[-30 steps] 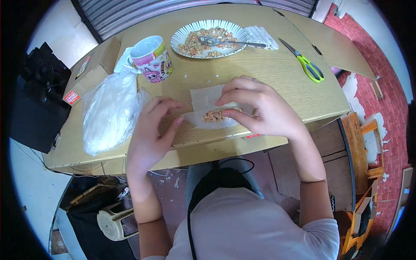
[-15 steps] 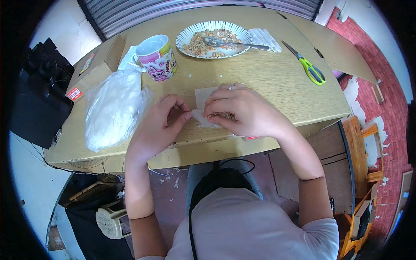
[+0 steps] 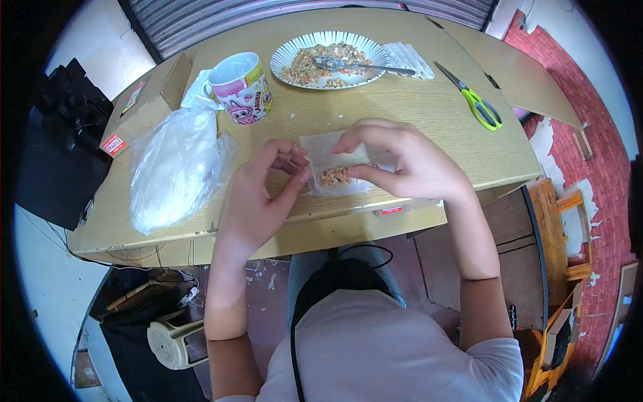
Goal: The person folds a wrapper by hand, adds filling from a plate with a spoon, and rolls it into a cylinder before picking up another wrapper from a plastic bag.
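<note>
The thin white translucent wrapper [image 3: 323,153] lay flat on the pale wooden table [image 3: 408,100], the left hand's [image 3: 306,168] curled fingers at its left edge, grip unclear, the crumbly orange-brown filling [image 3: 333,176] on it, and the right hand's [image 3: 344,159] thumb and fingers parted.

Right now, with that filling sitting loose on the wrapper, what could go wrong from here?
The filling is a loose heap with the right thumb at its side, so a nudge might scatter it. The wrapper looks thin and could tear if either hand pulls hard. It also lies close to the front edge of the table, so spilled crumbs may drop to the floor.
</note>
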### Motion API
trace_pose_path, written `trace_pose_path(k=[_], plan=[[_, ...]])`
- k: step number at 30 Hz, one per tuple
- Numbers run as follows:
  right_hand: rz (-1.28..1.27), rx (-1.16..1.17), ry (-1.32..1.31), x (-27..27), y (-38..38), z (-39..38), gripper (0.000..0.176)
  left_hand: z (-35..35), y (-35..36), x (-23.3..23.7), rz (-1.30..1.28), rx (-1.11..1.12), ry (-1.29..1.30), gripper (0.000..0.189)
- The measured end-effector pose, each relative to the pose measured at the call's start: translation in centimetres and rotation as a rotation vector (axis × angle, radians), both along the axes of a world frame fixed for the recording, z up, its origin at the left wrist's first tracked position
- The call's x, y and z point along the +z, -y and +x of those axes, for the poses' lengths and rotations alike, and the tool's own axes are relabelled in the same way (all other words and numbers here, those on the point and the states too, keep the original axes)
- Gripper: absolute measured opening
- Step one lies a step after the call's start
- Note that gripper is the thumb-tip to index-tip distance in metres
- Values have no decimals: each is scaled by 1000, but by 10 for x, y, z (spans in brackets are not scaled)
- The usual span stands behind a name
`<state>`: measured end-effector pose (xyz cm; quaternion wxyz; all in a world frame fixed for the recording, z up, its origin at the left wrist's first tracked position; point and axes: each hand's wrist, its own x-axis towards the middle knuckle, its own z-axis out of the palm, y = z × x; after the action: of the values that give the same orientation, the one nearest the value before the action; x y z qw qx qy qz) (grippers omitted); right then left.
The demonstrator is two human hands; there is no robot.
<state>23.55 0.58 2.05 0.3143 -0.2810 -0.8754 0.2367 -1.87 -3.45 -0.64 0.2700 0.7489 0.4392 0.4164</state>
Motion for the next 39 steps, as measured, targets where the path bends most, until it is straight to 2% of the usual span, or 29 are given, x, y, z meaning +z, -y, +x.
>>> trace_pose_path(k=[2,4,9,15,17,20,22,24,26,29,36,38,39], plan=[[-9,-38,28,-1,0,3,21,6,1,-3,90,36,0,31],[87,17,57,-8,2,1,19,13,0,-4,81,72,23,32],[138,-15,101,-13,6,-2,18,26,3,-9,81,189,69,33],[159,-3,89,-14,5,0,18,37,10,-8,254,217,-76,35],[164,7,86,-12,6,4,18,39,10,-10,340,237,-123,28],[111,-86,46,-7,11,16,17,36,13,-12,399,209,-176,17],[170,-166,7,-8,10,33,16,35,15,-13,441,216,-224,14],[90,-213,18,-6,10,47,16,34,15,-13,482,221,-272,11],[-56,-307,157,0,9,55,18,34,14,-15,545,169,-307,13],[-128,-326,246,5,5,47,17,34,13,-18,566,146,-319,16],[-146,-312,223,6,-1,40,16,32,12,-20,558,112,-304,21],[-348,-329,129,10,0,35,15,31,11,-22,538,89,-273,21],[-348,-329,130,9,0,33,15,31,11,-22,537,89,-273,21]])
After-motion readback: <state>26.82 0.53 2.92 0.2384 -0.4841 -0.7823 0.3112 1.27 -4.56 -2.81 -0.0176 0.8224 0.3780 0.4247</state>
